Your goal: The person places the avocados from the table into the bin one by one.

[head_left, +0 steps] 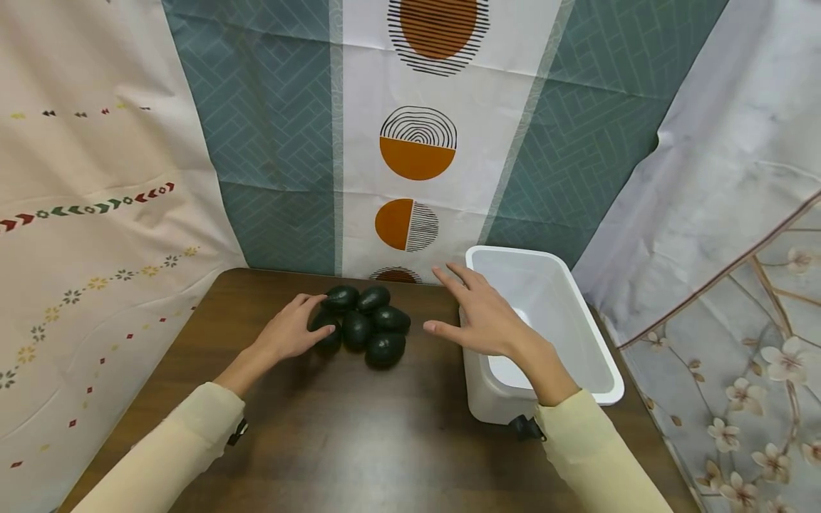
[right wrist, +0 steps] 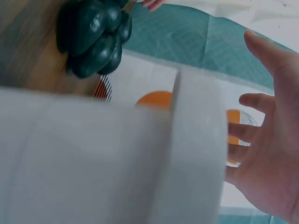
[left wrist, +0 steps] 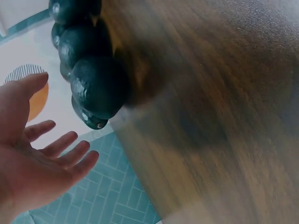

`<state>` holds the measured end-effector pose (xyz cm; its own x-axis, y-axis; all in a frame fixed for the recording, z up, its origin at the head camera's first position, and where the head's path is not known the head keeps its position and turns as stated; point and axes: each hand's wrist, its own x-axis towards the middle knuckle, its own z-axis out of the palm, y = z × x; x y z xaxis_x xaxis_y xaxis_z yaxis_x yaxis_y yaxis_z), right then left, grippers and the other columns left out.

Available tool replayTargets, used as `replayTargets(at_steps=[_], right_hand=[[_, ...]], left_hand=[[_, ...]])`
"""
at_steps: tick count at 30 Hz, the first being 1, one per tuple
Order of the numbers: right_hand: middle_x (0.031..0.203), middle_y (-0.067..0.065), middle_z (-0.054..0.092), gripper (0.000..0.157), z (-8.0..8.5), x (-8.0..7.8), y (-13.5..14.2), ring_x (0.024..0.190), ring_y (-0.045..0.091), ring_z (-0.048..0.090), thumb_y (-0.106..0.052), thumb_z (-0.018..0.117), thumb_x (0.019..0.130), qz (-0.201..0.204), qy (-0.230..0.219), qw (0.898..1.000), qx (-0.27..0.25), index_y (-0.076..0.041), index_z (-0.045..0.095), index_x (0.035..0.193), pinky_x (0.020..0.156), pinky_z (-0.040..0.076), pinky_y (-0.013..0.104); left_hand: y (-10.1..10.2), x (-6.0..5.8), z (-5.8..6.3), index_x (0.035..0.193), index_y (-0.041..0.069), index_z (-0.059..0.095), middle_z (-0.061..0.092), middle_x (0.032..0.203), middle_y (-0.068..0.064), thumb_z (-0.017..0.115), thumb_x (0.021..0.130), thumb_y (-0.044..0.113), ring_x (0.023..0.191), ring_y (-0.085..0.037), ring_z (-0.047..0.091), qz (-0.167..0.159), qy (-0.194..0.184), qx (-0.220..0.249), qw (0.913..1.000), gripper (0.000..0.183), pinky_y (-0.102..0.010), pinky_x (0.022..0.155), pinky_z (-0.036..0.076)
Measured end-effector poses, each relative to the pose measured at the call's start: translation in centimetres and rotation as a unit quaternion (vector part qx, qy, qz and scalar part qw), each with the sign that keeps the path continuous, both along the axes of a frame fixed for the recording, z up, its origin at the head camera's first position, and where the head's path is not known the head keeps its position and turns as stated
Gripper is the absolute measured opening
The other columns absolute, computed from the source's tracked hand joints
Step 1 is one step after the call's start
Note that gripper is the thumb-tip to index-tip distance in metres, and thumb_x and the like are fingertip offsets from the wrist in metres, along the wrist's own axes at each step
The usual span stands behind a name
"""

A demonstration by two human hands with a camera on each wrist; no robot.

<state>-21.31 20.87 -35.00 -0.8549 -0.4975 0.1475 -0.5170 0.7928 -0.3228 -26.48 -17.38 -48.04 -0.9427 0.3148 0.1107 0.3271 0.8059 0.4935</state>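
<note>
Several dark green avocados [head_left: 356,330] lie bunched together on the brown wooden table. At the left side of the bunch is my left hand [head_left: 291,329], thumb and fingers spread over the nearest avocado [head_left: 328,340]. In the left wrist view a gap shows between that hand [left wrist: 42,158] and the avocados [left wrist: 98,86]. My right hand [head_left: 490,317] hovers over the near-left rim of a white plastic bin [head_left: 593,335], fingers spread and holding nothing. The right wrist view shows this hand [right wrist: 275,135] beside the bin's pale wall [right wrist: 84,158].
The bin stands at the right of the table [head_left: 359,442]. A patterned curtain [head_left: 282,142] hangs along the table's back edge, with a white cloth [head_left: 96,285] at the left and a floral one [head_left: 737,370] at the right.
</note>
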Motion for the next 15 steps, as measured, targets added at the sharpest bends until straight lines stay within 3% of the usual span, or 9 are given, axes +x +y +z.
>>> replayTargets(at_steps=[7,15], right_hand=[[0.175,0.006,0.022,0.094,0.2,-0.2,2.4,0.159,0.034,0.022,-0.070,0.064,0.095,-0.010,-0.025,0.999,-0.017,-0.032,0.022,0.170,0.120,0.031,0.065],[0.174,0.004,0.025,0.093,0.7,-0.6,4.7,0.158,0.032,0.025,-0.067,0.066,0.096,-0.021,-0.012,0.999,-0.032,-0.026,0.025,0.170,0.122,0.029,0.062]], left_hand=[[-0.1,0.1,0.2,0.154,-0.005,0.047,0.050,0.146,-0.034,0.067,0.103,0.043,0.129,-0.052,0.055,0.016,-0.026,-0.014,0.9994,0.073,-0.067,0.101,0.048],[0.0,0.3,0.0,0.153,-0.007,0.046,0.049,0.145,-0.035,0.065,0.104,0.043,0.128,-0.053,0.055,0.028,-0.046,-0.021,0.9983,0.073,-0.066,0.103,0.047]])
